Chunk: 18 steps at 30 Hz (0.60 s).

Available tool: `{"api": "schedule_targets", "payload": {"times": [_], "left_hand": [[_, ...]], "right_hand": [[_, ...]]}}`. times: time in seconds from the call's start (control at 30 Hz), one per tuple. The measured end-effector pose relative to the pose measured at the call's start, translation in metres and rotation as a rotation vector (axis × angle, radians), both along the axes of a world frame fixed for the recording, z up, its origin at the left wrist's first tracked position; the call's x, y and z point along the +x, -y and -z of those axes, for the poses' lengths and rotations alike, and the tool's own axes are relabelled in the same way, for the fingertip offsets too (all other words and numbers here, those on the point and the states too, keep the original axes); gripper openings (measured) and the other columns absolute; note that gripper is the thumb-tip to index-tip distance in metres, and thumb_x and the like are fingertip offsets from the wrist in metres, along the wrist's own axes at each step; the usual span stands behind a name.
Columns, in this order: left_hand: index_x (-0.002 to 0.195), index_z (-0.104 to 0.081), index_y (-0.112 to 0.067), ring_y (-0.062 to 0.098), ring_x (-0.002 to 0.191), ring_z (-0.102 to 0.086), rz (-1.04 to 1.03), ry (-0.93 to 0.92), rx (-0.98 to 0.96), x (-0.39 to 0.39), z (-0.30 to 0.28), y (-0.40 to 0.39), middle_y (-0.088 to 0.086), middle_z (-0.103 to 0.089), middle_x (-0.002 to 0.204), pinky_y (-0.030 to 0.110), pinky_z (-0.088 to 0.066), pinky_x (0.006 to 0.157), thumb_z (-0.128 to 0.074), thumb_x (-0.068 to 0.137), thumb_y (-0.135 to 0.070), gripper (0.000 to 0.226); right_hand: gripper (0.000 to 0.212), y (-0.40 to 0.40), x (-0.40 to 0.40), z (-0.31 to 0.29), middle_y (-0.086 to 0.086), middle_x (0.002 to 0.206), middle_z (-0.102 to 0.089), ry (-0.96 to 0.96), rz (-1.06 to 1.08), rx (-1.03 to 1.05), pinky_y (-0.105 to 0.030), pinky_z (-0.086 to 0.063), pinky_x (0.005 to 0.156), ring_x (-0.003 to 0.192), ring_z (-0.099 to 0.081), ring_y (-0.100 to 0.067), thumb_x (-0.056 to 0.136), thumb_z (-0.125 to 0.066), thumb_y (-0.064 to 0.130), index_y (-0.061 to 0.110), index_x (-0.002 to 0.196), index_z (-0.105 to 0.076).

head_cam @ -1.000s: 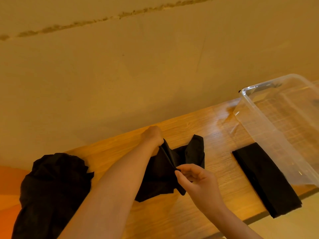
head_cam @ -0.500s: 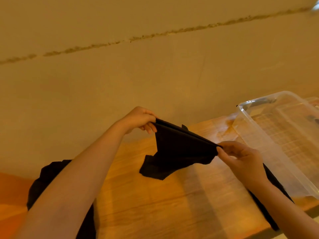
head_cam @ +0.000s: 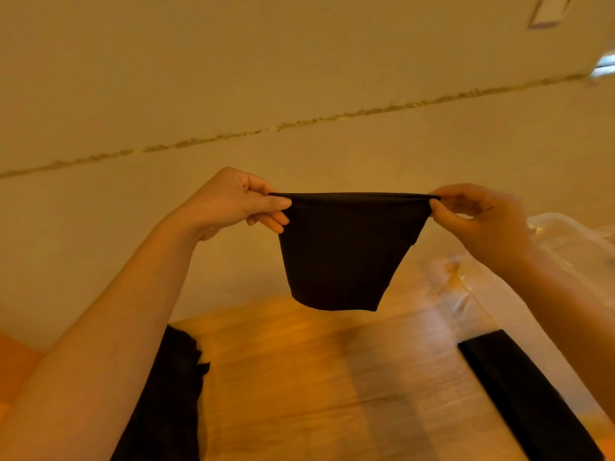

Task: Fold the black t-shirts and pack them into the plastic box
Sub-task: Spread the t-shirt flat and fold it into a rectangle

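Left of the wooden table (head_cam: pixel 299 377)'s bare middle, a crumpled heap of black t-shirts (head_cam: pixel 169 394) waits unfolded. Above the table, the left hand (head_cam: pixel 229 202) pinches one top corner of a black t-shirt (head_cam: pixel 342 251) and the right hand (head_cam: pixel 479 217) pinches the other, pulling its edge taut, probably to square it for folding. The soft, matte cloth hangs clear of the table. At the table's right lies a folded black t-shirt (head_cam: pixel 525 390), beside the clear, rigid plastic box (head_cam: pixel 572 247).

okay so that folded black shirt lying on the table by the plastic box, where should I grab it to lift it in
Probably grip the folded shirt at its two short ends, coming from above. It lies flat as a long, narrow strip beside the box, so end grips should keep the folds together.
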<state>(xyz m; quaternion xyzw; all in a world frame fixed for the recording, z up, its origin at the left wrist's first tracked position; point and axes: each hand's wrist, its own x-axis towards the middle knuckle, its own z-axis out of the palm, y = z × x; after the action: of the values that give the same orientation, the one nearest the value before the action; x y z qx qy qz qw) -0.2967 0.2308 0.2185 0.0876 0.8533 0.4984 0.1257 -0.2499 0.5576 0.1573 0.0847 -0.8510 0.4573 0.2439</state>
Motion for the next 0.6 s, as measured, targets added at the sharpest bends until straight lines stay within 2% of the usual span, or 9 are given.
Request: {"api": "schedule_targets", "payload": {"times": [0.1,0.2,0.3,0.37,0.5,0.6], "left_hand": [[0.085,-0.071,-0.005,0.013,0.052,-0.062,-0.098,-0.124,-0.107,0.004,-0.006,0.004,0.005,-0.072,0.067,0.022,-0.042,0.062,-0.075,0.081,-0.025,0.021],[0.078,-0.071,-0.007,0.008,0.045,-0.052,-0.158,-0.19,-0.154,0.008,-0.008,0.011,0.0,-0.066,0.055,0.021,-0.044,0.066,-0.078,0.078,-0.029,0.023],[0.079,-0.07,-0.005,0.01,0.051,-0.062,-0.178,-0.179,-0.165,0.008,-0.006,0.018,0.004,-0.069,0.061,0.022,-0.043,0.065,-0.08,0.075,-0.029,0.027],[0.079,-0.069,-0.006,0.014,0.058,-0.068,-0.206,-0.17,-0.171,0.004,-0.004,0.021,0.006,-0.071,0.065,0.021,-0.041,0.059,-0.08,0.075,-0.029,0.026],[0.078,-0.068,-0.01,0.018,0.063,-0.071,-0.27,-0.155,-0.15,-0.008,0.005,0.027,0.005,-0.072,0.067,0.024,-0.044,0.055,-0.08,0.076,-0.027,0.021],[0.085,-0.069,-0.007,0.017,0.065,-0.072,-0.332,-0.163,-0.114,-0.017,0.009,0.031,0.009,-0.073,0.074,0.025,-0.051,0.059,-0.079,0.077,-0.024,0.021]], "right_hand": [[0.016,0.001,-0.009,-0.011,0.032,0.079,-0.067,0.023,-0.063,0.02,-0.007,-0.049,0.073,0.077,-0.066,0.006,0.087,-0.069,0.014,0.03,0.092,-0.068],[0.009,0.003,-0.02,-0.021,0.025,0.08,-0.07,0.105,-0.113,0.02,-0.005,-0.048,0.069,0.075,-0.067,0.004,0.087,-0.068,0.016,0.021,0.094,-0.071],[0.007,0.007,-0.031,-0.025,0.02,0.08,-0.071,0.193,-0.159,0.063,-0.003,-0.043,0.06,0.069,-0.064,0.007,0.089,-0.066,0.019,0.021,0.095,-0.071],[0.006,0.012,-0.041,-0.025,0.017,0.079,-0.072,0.243,-0.18,0.073,-0.003,-0.041,0.057,0.065,-0.063,0.007,0.089,-0.066,0.021,0.023,0.093,-0.07],[0.006,0.022,-0.063,-0.023,0.007,0.078,-0.074,0.3,-0.203,0.098,-0.015,-0.044,0.065,0.074,-0.066,-0.002,0.09,-0.065,0.022,0.022,0.091,-0.071],[0.009,0.03,-0.079,-0.025,0.0,0.082,-0.072,0.315,-0.202,0.127,-0.015,-0.043,0.065,0.077,-0.066,-0.009,0.091,-0.064,0.02,0.017,0.096,-0.071]]}}
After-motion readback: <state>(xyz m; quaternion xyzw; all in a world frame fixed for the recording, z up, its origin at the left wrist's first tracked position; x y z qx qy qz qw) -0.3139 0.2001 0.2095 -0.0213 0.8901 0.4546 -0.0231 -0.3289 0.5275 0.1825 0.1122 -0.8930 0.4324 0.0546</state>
